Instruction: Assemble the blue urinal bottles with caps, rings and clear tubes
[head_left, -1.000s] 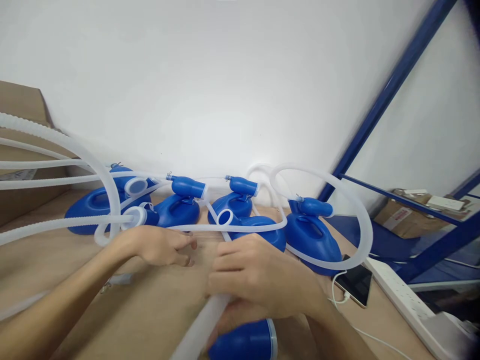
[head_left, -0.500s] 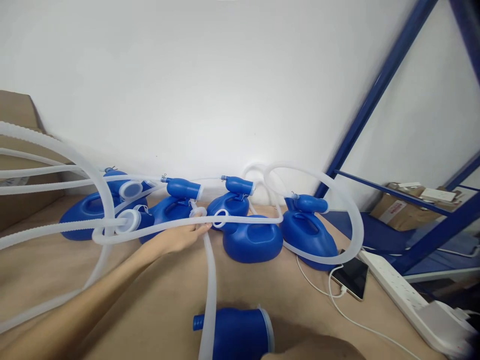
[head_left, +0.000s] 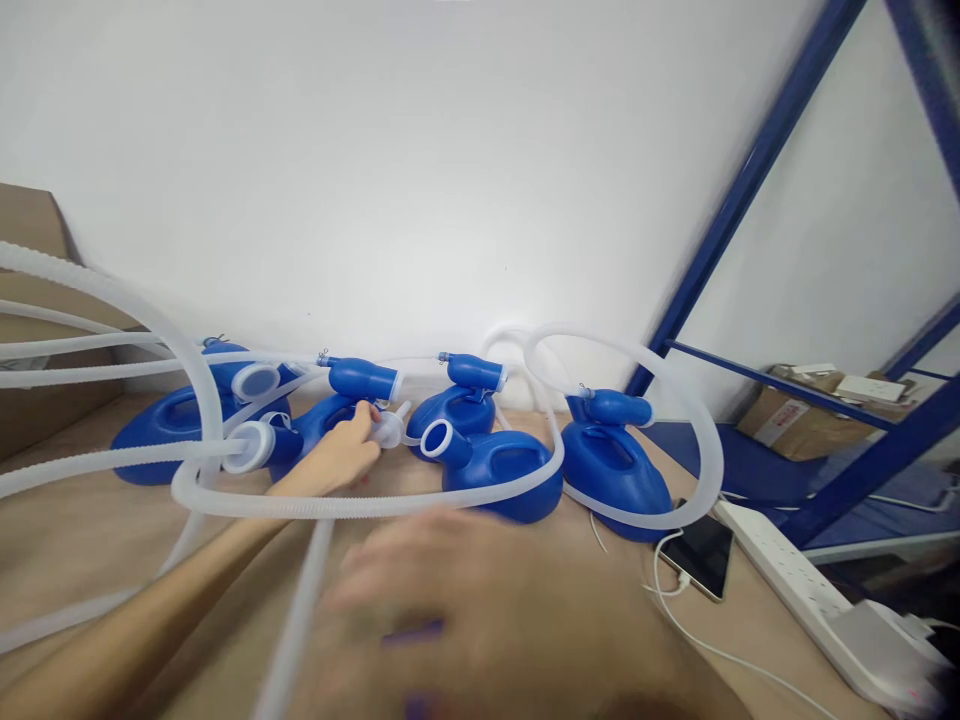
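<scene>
Head view: found translucent cap [head_left: 388,431] just right of curled fingers of left hand [head_left: 341,457], with spout [head_left: 404,409] angled up-right; judged blurred right hand [head_left: 465,590] farther off. Could not confirm left grip, nor right fingers' state.

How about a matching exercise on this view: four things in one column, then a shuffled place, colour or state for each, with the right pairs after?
1. Left hand
2. Right hand
3. Phone
4. Power strip

A. Dark-screened, beside the rightmost blue bottle
B. Long and white, with socket holes
C. At a translucent piece
D. Blurred, in the foreground

Pairs: 1-C, 2-D, 3-A, 4-B
</scene>
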